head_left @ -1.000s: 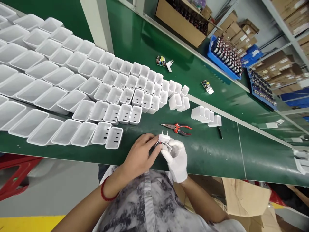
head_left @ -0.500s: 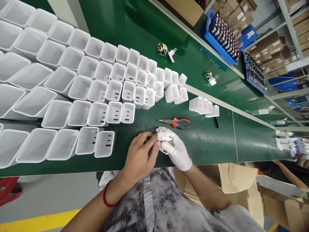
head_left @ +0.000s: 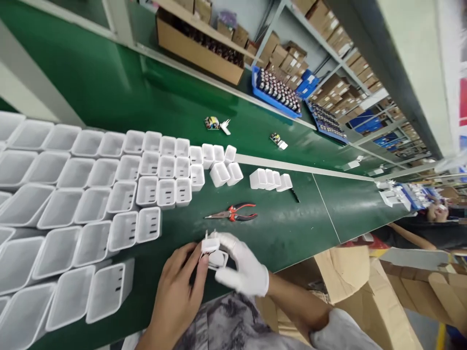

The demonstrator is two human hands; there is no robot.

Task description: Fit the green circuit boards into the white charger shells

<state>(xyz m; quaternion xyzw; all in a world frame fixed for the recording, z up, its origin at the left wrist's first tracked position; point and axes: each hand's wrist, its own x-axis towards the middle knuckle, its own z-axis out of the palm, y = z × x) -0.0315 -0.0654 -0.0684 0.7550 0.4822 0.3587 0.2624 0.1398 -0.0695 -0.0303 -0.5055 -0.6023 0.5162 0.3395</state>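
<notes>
Between my hands is a white plastic charger housing [head_left: 221,259], its open end facing me, with a white two-pin plug piece [head_left: 210,244] at its upper left edge. My left hand [head_left: 178,277], bare, pinches the plug piece and the housing's left side between thumb and fingers. In a white glove, my right hand [head_left: 242,267] curls its fingers round the housing's far side; its thumb lies near the lower rim. Just beyond both hands, red-and-black long-nose pliers [head_left: 232,213] lie on the green bench.
Rows of open white housings [head_left: 93,206] cover the left side. More housings [head_left: 269,179] lie near a black pen-like tool [head_left: 295,195]. Circuit boards with plug pieces [head_left: 212,123] rest on the raised far surface, near a blue tray of parts [head_left: 277,93]. Cardboard boxes [head_left: 346,277] stand at right.
The view has swung right and up, so the bench things appear shifted left and lower. My right thumb has come away from the plug piece, showing more of the housing's open end.
</notes>
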